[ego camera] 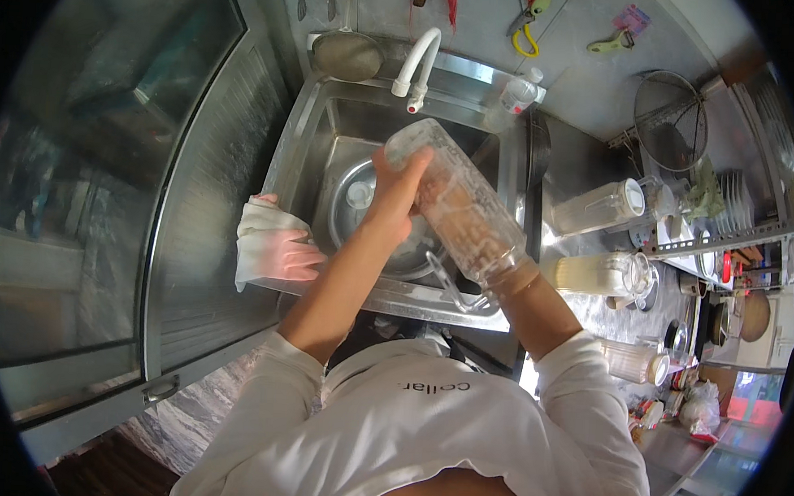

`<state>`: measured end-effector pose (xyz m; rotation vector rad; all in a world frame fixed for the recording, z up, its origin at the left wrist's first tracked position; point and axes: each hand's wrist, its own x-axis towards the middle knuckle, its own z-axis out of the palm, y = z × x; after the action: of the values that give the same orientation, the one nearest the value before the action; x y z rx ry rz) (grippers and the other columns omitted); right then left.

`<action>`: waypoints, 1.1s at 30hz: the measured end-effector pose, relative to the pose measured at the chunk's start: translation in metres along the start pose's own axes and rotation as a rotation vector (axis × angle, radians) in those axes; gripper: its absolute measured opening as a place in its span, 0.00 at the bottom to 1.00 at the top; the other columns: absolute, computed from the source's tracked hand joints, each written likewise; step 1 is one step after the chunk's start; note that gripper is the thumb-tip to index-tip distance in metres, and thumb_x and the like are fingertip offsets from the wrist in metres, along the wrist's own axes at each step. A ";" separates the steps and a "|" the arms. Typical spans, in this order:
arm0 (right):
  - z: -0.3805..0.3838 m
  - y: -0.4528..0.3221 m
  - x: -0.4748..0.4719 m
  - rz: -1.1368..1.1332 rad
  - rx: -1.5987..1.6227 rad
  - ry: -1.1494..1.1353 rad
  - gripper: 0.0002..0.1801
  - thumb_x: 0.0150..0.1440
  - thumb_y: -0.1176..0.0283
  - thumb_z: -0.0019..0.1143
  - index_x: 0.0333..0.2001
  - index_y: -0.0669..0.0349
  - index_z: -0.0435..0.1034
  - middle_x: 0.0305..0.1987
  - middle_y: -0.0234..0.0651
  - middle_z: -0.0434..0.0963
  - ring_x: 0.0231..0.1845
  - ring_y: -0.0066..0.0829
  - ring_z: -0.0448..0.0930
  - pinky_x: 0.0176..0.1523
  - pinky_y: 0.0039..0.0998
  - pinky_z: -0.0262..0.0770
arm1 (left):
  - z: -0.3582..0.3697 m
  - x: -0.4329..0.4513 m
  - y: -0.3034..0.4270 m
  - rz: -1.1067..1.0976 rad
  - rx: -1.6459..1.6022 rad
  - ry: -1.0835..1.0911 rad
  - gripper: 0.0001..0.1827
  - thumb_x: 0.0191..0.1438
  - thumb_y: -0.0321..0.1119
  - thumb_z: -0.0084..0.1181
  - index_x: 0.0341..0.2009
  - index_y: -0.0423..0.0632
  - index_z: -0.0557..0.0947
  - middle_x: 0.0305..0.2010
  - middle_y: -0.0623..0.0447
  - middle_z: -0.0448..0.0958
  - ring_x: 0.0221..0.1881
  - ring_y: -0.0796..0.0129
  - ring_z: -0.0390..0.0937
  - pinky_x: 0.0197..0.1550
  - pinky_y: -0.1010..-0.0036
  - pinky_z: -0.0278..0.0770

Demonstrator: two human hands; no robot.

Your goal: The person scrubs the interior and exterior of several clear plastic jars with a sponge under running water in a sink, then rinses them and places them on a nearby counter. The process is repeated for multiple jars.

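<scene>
Over a stainless steel sink (300, 175), my left hand (396, 191) grips a clear pitcher (499, 216) near its base from outside. The pitcher is tilted, its mouth towards me and its handle on the near left side. My right hand (452, 214) reaches deep inside through the mouth; the wet, patterned wall blurs its fingers, and I cannot tell whether they hold anything. Below, a round metal basin (337, 214) lies in the sink with a small white round thing (359, 195) in it. The white faucet (424, 54) stands behind the pitcher.
Pink gloves and a white cloth (256, 240) hang over the sink's left corner. A plastic bottle (518, 93) stands at the back right, a strainer (348, 55) at the back left. Several pitchers, one a filled pitcher (591, 273), line the right counter. Scissors (530, 26) hang on the wall.
</scene>
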<state>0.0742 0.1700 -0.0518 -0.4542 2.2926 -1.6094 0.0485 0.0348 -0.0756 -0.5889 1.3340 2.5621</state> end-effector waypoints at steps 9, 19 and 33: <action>0.009 -0.009 -0.002 0.233 0.871 0.083 0.24 0.56 0.68 0.52 0.56 0.58 0.62 0.58 0.43 0.67 0.62 0.36 0.65 0.64 0.34 0.62 | 0.005 -0.001 0.007 0.021 -0.331 -0.113 0.35 0.47 0.47 0.62 0.54 0.55 0.58 0.45 0.51 0.69 0.40 0.63 0.74 0.34 0.65 0.79; 0.037 -0.001 -0.003 0.320 1.561 0.301 0.18 0.61 0.68 0.41 0.53 0.61 0.64 0.55 0.43 0.69 0.53 0.36 0.73 0.52 0.32 0.76 | -0.009 0.010 0.028 0.018 -0.279 -0.293 0.29 0.51 0.56 0.53 0.52 0.56 0.66 0.39 0.54 0.71 0.36 0.68 0.74 0.34 0.68 0.77; 0.031 0.045 -0.005 0.045 0.457 0.172 0.26 0.50 0.69 0.56 0.54 0.59 0.61 0.52 0.38 0.70 0.53 0.35 0.71 0.55 0.36 0.70 | -0.009 0.075 0.024 -0.058 -0.138 -0.211 0.35 0.44 0.50 0.61 0.52 0.46 0.62 0.42 0.47 0.68 0.36 0.62 0.69 0.32 0.62 0.74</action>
<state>0.0883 0.1607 -0.1035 -0.1566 1.9329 -2.1376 -0.0250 0.0127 -0.0944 -0.3597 1.0641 2.5990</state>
